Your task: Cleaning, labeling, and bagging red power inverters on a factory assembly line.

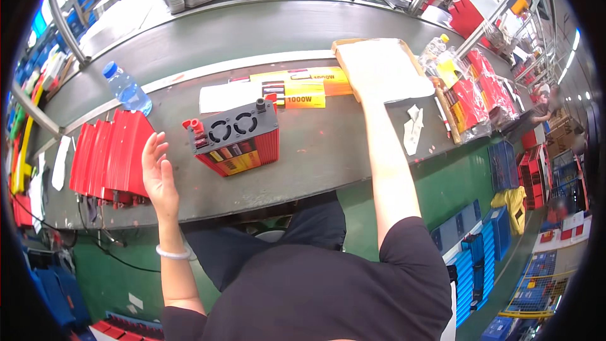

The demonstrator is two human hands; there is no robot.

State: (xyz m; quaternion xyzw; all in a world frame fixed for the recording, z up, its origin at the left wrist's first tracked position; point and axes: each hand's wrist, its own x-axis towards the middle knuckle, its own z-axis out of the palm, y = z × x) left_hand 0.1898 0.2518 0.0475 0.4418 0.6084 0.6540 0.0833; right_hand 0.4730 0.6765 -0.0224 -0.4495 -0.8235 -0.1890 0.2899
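Observation:
A red box-shaped device (237, 139) with a black end panel and two round fans stands on the grey workbench (315, 151) in front of me. My left hand (158, 173) hovers open just left of it, fingers spread, holding nothing. To its left lies a row of red ribbed housings (110, 151). My right arm reaches far forward; my right hand (374, 96) is at the near edge of a stack of white sheets in a flat cardboard tray (382, 66), fingers hidden under the sheets.
Yellow and orange flat cartons (303, 88) and a white sheet (227, 96) lie behind the device. A water bottle (126, 88) stands at left, bagged red parts (473, 98) at right. A conveyor belt (252, 28) runs behind. Blue crates (480, 252) sit on the green floor.

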